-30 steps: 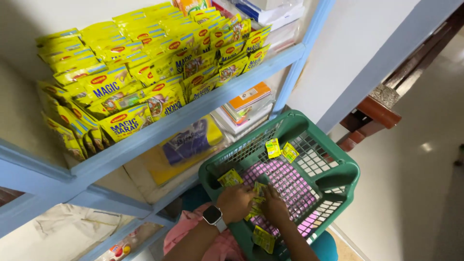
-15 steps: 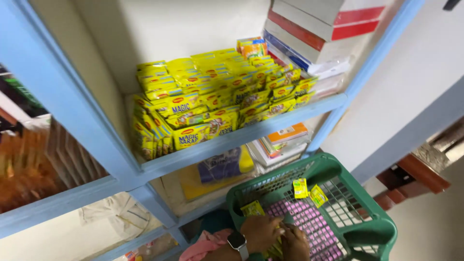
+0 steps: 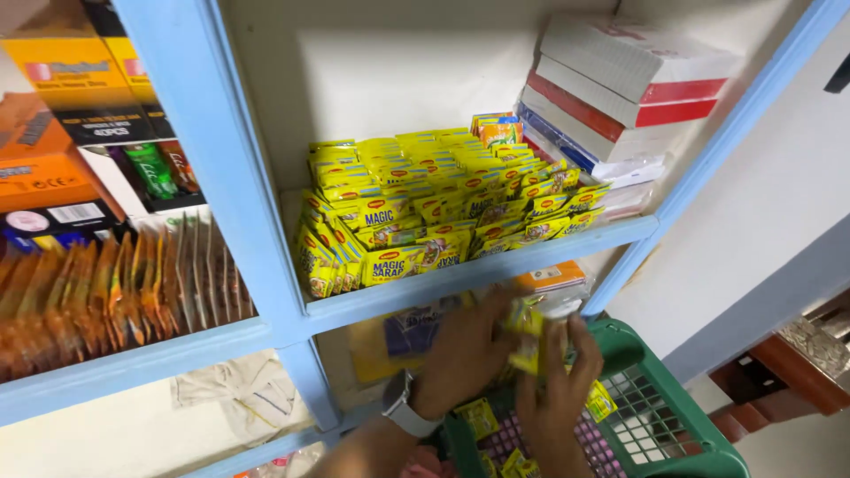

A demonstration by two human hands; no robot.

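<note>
While both hands rise together above the green basket [image 3: 699, 434], they carry a small bunch of yellow sachets [image 3: 529, 332] between them, just below the front edge of the blue shelf [image 3: 478, 276] where many more of the same yellow packets [image 3: 434, 208] stand in tight rows. The left hand [image 3: 465, 354], with a grey watch [image 3: 400, 405] on its wrist, has its back toward the camera and its fingers curled round the near side of the bunch; the right hand [image 3: 558, 385] stands palm inward, fingers upright and pressed against the other side, so the packets are clamped from both sides, probably because thin loose sachets would slip out of a single grip. Motion blur smears the bunch, so how many packets it holds I cannot tell. Both forearms come up from the bottom edge of the view, angled toward the shelf. More yellow sachets lie loose on the purple-and-white layer in the basket, which sits low and to the right of the shelving, close enough to reach without stepping. White and red boxes [image 3: 629, 80] are stacked at the right end of the same shelf, and brown pouches [image 3: 115, 292] stand in a row in the bay to the left.
</note>
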